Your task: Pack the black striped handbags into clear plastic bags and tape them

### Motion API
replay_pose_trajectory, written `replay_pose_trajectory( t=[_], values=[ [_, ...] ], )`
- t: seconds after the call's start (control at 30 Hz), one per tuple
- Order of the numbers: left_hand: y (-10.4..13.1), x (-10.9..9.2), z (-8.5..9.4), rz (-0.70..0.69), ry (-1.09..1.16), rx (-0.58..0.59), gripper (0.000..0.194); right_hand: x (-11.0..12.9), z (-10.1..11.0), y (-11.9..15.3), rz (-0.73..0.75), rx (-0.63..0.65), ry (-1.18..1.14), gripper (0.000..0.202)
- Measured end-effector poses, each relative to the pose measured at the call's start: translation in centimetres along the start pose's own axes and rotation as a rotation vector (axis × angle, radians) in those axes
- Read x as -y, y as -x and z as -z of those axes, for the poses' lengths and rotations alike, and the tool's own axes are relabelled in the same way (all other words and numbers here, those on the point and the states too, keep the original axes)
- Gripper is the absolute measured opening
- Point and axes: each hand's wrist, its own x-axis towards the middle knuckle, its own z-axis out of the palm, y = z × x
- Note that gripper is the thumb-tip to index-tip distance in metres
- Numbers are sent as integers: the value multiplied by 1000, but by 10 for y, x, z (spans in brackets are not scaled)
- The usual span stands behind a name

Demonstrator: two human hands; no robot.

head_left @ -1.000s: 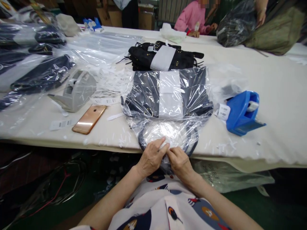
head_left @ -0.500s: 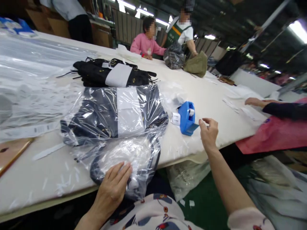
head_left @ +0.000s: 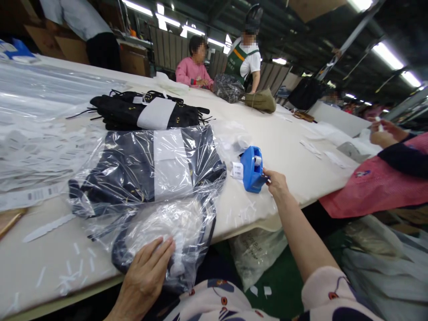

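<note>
My left hand [head_left: 149,272] lies on a clear plastic bag [head_left: 187,223], its fingers stretched out over the crinkled film. Inside the bag is a dark handbag [head_left: 127,165] with a white paper band [head_left: 170,162] around it, and white stuffing shows towards me. To its right stands a blue tape dispenser [head_left: 251,176]. My right hand [head_left: 274,182] pinches at the dispenser's cutting end; the tape between thumb and finger is too small to see clearly. A white printed label [head_left: 237,170] sits against the dispenser's left side.
Black handbags [head_left: 150,111] in a paper band lie behind the wrapped one. Loose labels and plastic sheets [head_left: 50,93] cover the left side. White scraps [head_left: 70,274] are strewn near the front edge. Co-workers stand across the table, and another person's hands [head_left: 384,131] are at the right.
My right hand has moved in to the dispenser's cutting end, from just right of it. My left hand stays on the plastic bag. The view has shifted slightly.
</note>
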Motion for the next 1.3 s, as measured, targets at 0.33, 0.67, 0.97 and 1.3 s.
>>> replay_pose_trajectory(
  t=[0.33, 0.67, 0.97, 1.3],
  values=[
    [3, 5, -1, -46, -61, 40, 40, -66, 22, 34, 100, 58, -28, 41],
    [4, -6, 6, 39, -32, 120, 35, -32, 6, 124, 471, 753, 452, 30],
    [5, -8, 4, 102, 15, 144, 30, -38, -154, 232, 821, 1379, 1033, 17],
    [13, -8, -7, 104, -32, -63, 34, -28, -171, 245, 599, 1281, 1256, 29]
  ],
)
